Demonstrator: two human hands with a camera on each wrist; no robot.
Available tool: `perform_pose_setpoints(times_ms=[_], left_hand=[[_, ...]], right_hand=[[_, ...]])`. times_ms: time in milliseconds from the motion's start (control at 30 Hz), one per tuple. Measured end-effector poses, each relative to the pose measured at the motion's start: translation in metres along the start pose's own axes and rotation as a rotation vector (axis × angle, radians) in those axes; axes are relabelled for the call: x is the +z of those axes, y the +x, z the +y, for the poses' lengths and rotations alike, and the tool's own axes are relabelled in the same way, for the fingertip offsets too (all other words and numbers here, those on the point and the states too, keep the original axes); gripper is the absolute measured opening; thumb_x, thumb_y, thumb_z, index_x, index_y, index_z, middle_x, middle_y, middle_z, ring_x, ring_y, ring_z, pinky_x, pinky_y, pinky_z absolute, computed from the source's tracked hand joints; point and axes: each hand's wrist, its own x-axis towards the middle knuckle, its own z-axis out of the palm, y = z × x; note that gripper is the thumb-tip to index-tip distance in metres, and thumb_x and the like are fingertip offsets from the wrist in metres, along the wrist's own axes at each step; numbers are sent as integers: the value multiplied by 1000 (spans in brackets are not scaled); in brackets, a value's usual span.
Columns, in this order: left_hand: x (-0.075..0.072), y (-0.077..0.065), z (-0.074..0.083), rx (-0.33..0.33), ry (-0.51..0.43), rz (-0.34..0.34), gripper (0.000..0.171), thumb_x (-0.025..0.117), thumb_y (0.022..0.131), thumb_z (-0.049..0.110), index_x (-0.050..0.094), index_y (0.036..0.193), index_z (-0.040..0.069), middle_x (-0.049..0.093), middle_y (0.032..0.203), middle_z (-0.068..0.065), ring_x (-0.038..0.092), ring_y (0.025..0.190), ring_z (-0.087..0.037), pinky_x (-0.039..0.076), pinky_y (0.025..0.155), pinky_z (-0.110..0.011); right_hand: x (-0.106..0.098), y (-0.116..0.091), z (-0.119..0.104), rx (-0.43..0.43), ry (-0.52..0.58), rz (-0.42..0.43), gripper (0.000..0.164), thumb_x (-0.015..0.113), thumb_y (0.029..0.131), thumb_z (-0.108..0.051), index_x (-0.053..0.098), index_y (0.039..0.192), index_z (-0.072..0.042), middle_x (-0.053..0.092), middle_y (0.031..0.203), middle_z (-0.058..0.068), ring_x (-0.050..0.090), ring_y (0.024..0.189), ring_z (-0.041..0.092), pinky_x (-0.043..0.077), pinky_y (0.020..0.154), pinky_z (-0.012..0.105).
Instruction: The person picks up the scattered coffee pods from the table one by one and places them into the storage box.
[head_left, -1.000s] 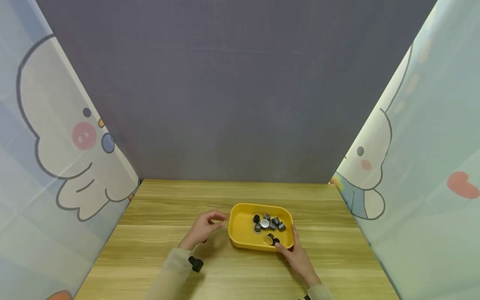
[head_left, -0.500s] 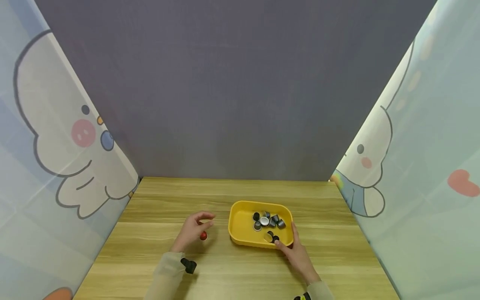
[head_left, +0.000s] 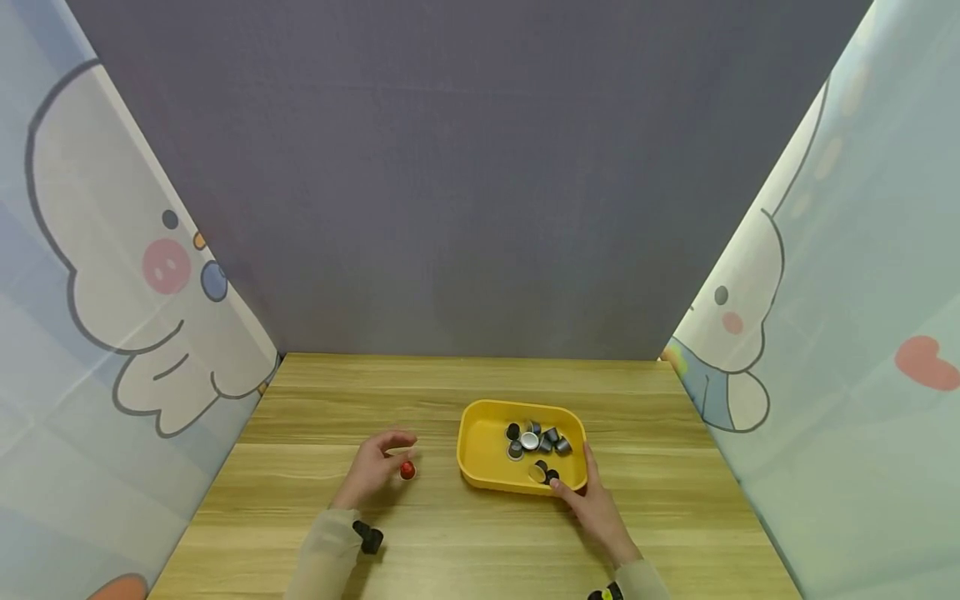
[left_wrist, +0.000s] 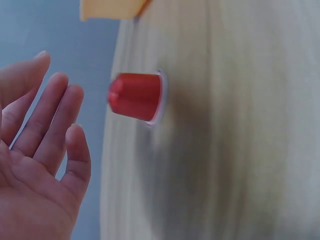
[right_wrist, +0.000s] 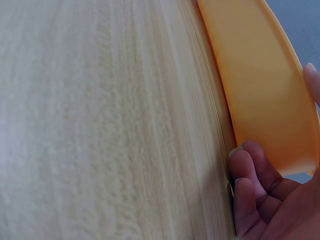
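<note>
A red coffee capsule [head_left: 407,471] stands rim-down on the wooden table. In the left wrist view, that same red capsule [left_wrist: 136,96] is apart from the fingers. My left hand [head_left: 373,468] hovers just left of it, fingers loosely spread, holding nothing. To the right is a yellow tray [head_left: 480,479] with several dark coffee capsules [head_left: 545,444] gathered in its right half; one lies with its silvery lid up. My right hand [head_left: 596,504] grips the tray's near right corner, thumb at the rim. Its other fingers curl against the tray's outer wall [right_wrist: 265,75] in the right wrist view.
The wooden table [head_left: 480,542] reaches back to a dark grey panel [head_left: 472,208]. Pale curtains with cartoon figures hang at the left [head_left: 112,333] and right [head_left: 840,375]. A dark wrist strap device [head_left: 369,538] sits on the left wrist.
My left hand has drawn away leftward from the tray's side, and the red capsule, first mostly covered by it, now shows fully. The right hand and tray have stayed put.
</note>
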Motion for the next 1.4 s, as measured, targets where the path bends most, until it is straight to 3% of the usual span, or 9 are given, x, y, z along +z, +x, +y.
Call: perform_pose_setpoints(times_ms=[67, 267, 400, 567, 933, 1200, 1400], left_hand=[[1, 0, -4, -8, -5, -6, 22, 73, 90, 3, 72, 111, 3, 70, 112, -8, 63, 109, -28, 53, 83, -33], [9, 1, -15, -12, -8, -26, 26, 74, 87, -1, 70, 113, 0, 69, 114, -13, 63, 110, -33, 52, 90, -41], [11, -1, -14, -26, -46, -49, 26, 71, 87, -7, 68, 113, -3, 68, 113, -19, 66, 103, -34, 55, 82, -37], [11, 1, -23, -17, -54, -76, 28, 71, 86, -10, 67, 113, -6, 68, 110, -20, 66, 98, -31, 55, 74, -29], [10, -3, -27, -7, -24, -67, 31, 77, 82, -5, 68, 112, -5, 69, 107, -16, 65, 98, -27, 52, 80, -25], [9, -7, -32, -15, -61, -97, 35, 76, 81, -9, 66, 114, -5, 67, 111, -18, 64, 100, -29, 52, 78, -24], [11, -9, -34, -18, -35, -55, 35, 77, 80, -10, 68, 112, -3, 68, 113, -17, 63, 109, -35, 52, 90, -35]], right_hand=[[-1, 0, 0, -5, -12, 1, 105, 65, 90, -59, 1, 162, -17, 50, 133, 40, 62, 102, 37, 44, 95, 62], [-1, 0, 0, 1, -7, 4, 105, 65, 89, -60, 2, 162, -18, 53, 131, 39, 61, 93, 32, 45, 93, 60], [-1, 0, -1, -1, -6, 8, 105, 66, 89, -59, 2, 162, -18, 58, 125, 36, 61, 88, 30, 48, 89, 56], [-1, 1, -2, -2, 0, 8, 104, 67, 90, -57, 3, 162, -18, 62, 118, 31, 60, 81, 27, 49, 82, 49], [-1, -1, -2, -4, -7, 7, 104, 66, 90, -58, 2, 162, -17, 46, 137, 41, 60, 109, 44, 41, 97, 65], [0, -3, 0, -14, 4, 9, 103, 65, 90, -58, 2, 162, -18, 43, 138, 41, 60, 109, 47, 41, 97, 65], [0, -2, 0, -22, -4, 12, 103, 65, 91, -57, 2, 162, -17, 46, 135, 41, 62, 103, 41, 42, 96, 65]])
